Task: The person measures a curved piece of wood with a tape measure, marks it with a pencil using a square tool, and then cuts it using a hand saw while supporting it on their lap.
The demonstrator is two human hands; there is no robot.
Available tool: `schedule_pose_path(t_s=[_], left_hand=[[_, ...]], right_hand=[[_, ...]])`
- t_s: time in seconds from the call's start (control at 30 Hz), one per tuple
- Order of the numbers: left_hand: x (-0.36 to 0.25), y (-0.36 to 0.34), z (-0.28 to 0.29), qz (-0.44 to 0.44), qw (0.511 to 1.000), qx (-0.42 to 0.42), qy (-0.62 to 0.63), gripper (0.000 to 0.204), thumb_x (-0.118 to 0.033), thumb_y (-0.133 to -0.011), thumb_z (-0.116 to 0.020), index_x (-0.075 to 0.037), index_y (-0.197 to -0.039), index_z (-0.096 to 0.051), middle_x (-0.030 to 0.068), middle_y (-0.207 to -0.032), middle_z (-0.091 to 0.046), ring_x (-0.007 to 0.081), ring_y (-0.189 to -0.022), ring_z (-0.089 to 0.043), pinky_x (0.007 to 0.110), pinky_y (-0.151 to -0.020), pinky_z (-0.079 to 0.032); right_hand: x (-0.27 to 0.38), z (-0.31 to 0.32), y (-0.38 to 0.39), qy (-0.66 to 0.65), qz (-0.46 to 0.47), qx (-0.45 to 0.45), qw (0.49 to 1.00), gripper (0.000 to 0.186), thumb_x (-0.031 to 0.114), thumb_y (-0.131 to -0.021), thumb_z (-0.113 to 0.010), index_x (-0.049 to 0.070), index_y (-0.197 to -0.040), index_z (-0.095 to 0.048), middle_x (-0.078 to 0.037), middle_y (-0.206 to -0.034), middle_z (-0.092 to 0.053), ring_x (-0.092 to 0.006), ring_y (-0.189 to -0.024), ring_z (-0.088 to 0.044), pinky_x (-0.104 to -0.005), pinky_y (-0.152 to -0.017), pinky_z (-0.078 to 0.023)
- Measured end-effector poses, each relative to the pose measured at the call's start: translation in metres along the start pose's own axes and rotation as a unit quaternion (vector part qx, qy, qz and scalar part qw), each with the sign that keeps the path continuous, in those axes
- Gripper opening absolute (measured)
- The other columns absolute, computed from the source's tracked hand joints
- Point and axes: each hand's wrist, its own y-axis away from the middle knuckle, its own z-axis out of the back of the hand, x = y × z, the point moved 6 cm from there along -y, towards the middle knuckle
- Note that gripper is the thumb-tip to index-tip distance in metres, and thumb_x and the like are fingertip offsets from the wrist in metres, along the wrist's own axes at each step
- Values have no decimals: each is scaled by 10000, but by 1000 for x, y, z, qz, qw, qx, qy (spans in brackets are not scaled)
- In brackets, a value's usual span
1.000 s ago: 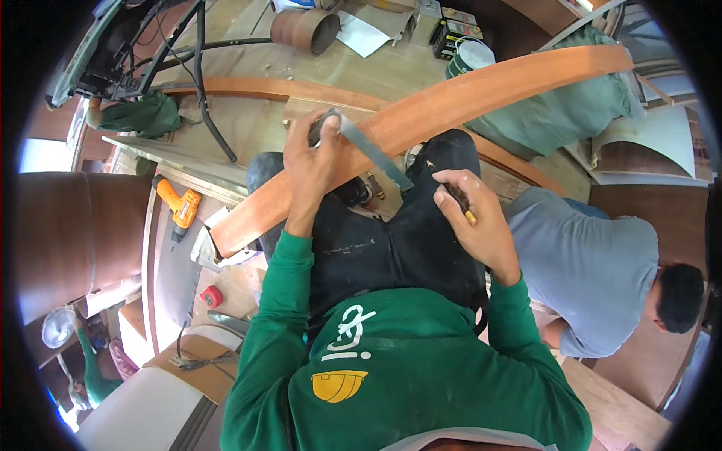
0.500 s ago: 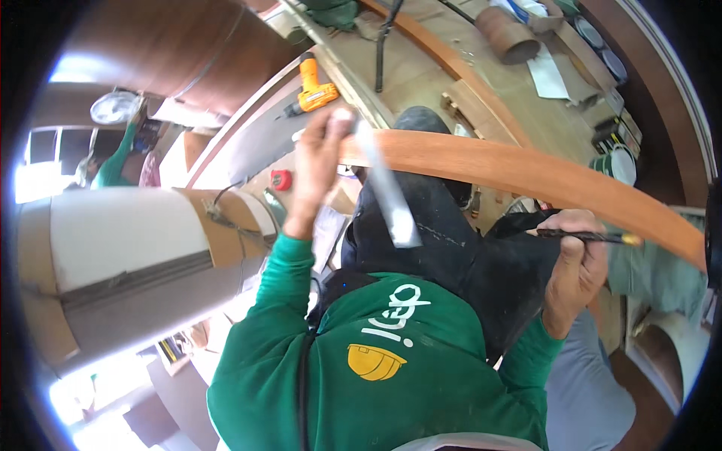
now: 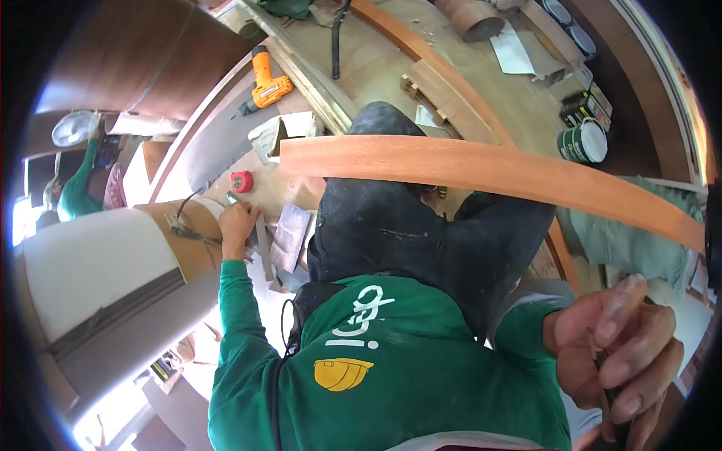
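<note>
A curved reddish-brown wooden piece [image 3: 451, 161] lies across my knees, its square-cut end at the left. My left hand [image 3: 239, 223] is low at the left, fingers curled near a small grey-green object, with a flat metal square [image 3: 263, 244] whose blade shows beside the fingers; its other end is hidden. At the lower right, my right hand [image 3: 620, 357] is raised close to the camera and closed round a dark pencil [image 3: 621, 430], mostly covered by the fingers. Neither hand touches the wood.
A red tape measure [image 3: 241, 181] and an orange drill [image 3: 267, 84] lie on the left. Another curved wooden strip [image 3: 459, 71] is on the floor ahead. A green-and-white bucket [image 3: 583, 143] stands at right, a large white roll [image 3: 98, 255] at left. Another person's green sleeve [image 3: 79, 184] shows far left.
My left hand has carried the metal square from the wood's end down to the left. My right hand has come away from the wood, toward the lower right, with the pencil.
</note>
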Motion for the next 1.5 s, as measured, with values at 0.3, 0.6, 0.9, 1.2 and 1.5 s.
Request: schedule_pose_path(t_s=[0.3,0.6,0.9,1.2,1.5], left_hand=[[-83,-43,106,-55,997,-26,40,448,-423,-998,-683,-75,-1275,-732,230,-1211,-720,408,-1088,-712,498,-903,-568],[-292,42,231,-451,754,-136,458,690,-418,-892,-846,-58,-1435,-620,155,-1347,-686,369,-1255,-653,457,-1091,-494],[-261,70,212,-399,686,55,606,703,-448,-1089,-625,-15,-1617,-456,156,-1520,-561,296,-1428,-526,440,-1193,-409],[-249,73,182,-261,599,54,755,681,-383,-1098,-637,-74,-1661,-410,113,-1403,-611,230,-1243,-638,379,-1098,-484],[-195,44,126,-156,774,41,612,525,-318,-1124,-617,-42,-1563,-535,93,-1319,-676,225,-1184,-653,395,-1044,-512]], right_hand=[[-19,-10,-2,108,-17,-11,994,197,252,-942,-812,147,-1103,-768,-40,-981,-714,-186,-886,-652,-347,-835,-502],[-61,-29,23,171,-88,16,981,184,176,-959,-783,40,-1080,-758,-128,-984,-741,-232,-904,-680,-356,-829,-546],[-164,-109,106,140,-310,113,934,156,7,-937,-787,-13,-1088,-756,-128,-1017,-749,-246,-899,-713,-339,-803,-555],[-152,-105,91,6,-296,-5,955,201,16,-977,-766,-64,-1132,-667,-173,-1068,-711,-239,-905,-701,-349,-854,-590],[-94,-92,37,23,-133,-10,991,132,19,-974,-727,-52,-1077,-686,-181,-961,-744,-233,-818,-699,-340,-759,-608]])
